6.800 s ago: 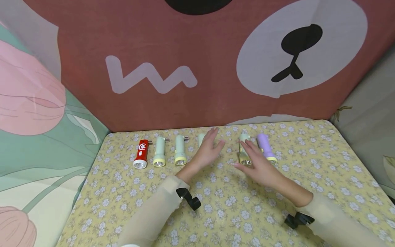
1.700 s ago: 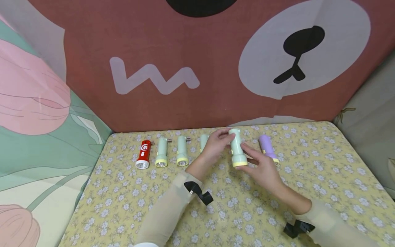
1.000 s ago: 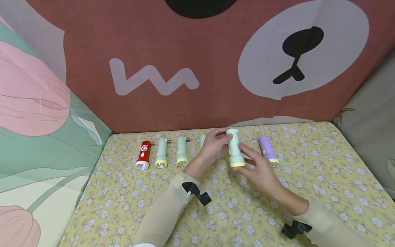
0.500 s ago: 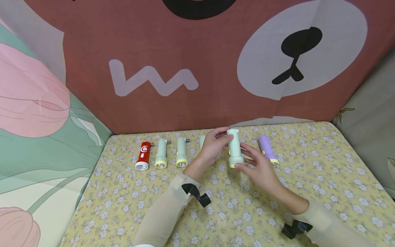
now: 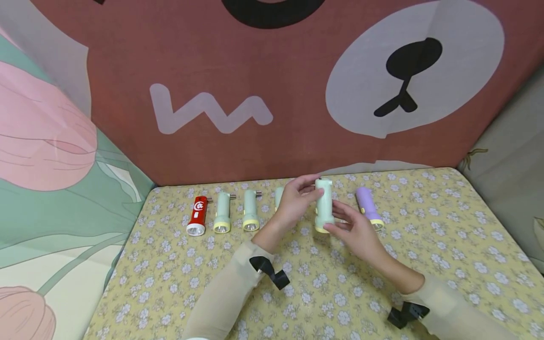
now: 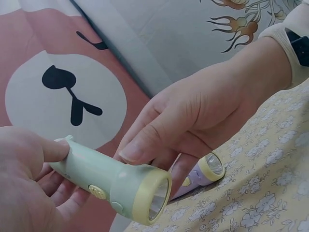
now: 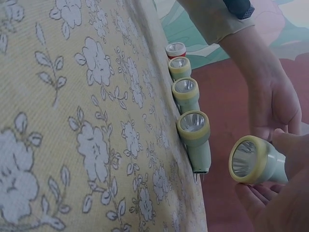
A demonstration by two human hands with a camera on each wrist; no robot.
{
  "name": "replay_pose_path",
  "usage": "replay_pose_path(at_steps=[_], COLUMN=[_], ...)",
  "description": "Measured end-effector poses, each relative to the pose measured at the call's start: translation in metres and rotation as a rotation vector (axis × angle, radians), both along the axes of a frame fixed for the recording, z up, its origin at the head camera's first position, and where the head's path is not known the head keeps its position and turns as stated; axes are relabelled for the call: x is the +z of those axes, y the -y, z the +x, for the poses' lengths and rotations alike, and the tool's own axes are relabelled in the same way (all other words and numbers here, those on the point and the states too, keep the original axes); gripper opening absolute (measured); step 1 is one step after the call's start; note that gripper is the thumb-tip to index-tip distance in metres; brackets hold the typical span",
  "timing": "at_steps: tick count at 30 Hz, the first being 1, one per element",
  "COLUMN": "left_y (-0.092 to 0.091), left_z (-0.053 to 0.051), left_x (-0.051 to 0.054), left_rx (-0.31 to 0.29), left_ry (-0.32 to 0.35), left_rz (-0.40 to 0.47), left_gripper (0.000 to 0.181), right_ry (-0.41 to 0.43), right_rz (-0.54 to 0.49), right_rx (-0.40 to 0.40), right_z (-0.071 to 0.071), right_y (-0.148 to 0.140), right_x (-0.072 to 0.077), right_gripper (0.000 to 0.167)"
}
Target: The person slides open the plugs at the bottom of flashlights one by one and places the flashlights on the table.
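Observation:
A mint green flashlight (image 5: 324, 206) with a yellow rim is held up between both hands, its lens end toward the person. The left hand (image 5: 294, 200) pinches its narrow back end, thumb on top. Lower down, the right hand (image 5: 358, 234) grips near the head with thumb and fingers. In the left wrist view the flashlight (image 6: 108, 180) shows a yellow switch on its side, and the right thumb lies by its head. The lens of the flashlight (image 7: 247, 159) looks unlit in the right wrist view.
On the flowered table (image 5: 306, 288) lie a red flashlight (image 5: 197, 216), mint ones (image 5: 223, 212) (image 5: 250, 210), another mint one (image 5: 278, 196) partly behind the left hand, and a purple one (image 5: 368, 207) at the right. A bear-print cloth (image 5: 297, 137) hangs behind.
Since the oldest frame, the hands have taken the mint flashlight up from beside the purple one. Over the last second it has shifted only slightly, with the right thumb higher on its head.

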State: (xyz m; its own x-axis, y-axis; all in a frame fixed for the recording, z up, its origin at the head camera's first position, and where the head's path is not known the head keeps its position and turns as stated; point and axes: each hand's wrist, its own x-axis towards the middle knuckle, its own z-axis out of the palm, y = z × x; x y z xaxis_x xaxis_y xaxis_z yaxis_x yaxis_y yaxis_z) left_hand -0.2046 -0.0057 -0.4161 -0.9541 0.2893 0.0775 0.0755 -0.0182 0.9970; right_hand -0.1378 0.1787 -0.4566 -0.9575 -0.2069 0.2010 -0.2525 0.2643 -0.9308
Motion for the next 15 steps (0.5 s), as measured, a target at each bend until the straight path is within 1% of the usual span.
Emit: replay_pose_path(at_steps=[6, 11, 15], left_y=[0.0028, 0.0034, 0.0033], left_z=[0.0014, 0.0036, 0.0053], left_x=[0.0004, 0.0000, -0.0009], left_rx=[-0.013, -0.005, -0.016], left_ry=[-0.048, -0.072, -0.095], left_rz=[-0.018, -0.001, 0.014], left_gripper=[0.041, 0.040, 0.040], right_ry=[0.001, -0.003, 0.001], right_rz=[-0.011, -0.007, -0.004], right_rx=[0.005, 0.005, 0.002], right_z=[-0.0020, -0.0031, -0.0035], right_y=[0.0006, 0.0015, 0.0017], right_x=[-0.0042, -0.0066, -0.0070], right_gripper=[0.060, 0.058, 0.057])
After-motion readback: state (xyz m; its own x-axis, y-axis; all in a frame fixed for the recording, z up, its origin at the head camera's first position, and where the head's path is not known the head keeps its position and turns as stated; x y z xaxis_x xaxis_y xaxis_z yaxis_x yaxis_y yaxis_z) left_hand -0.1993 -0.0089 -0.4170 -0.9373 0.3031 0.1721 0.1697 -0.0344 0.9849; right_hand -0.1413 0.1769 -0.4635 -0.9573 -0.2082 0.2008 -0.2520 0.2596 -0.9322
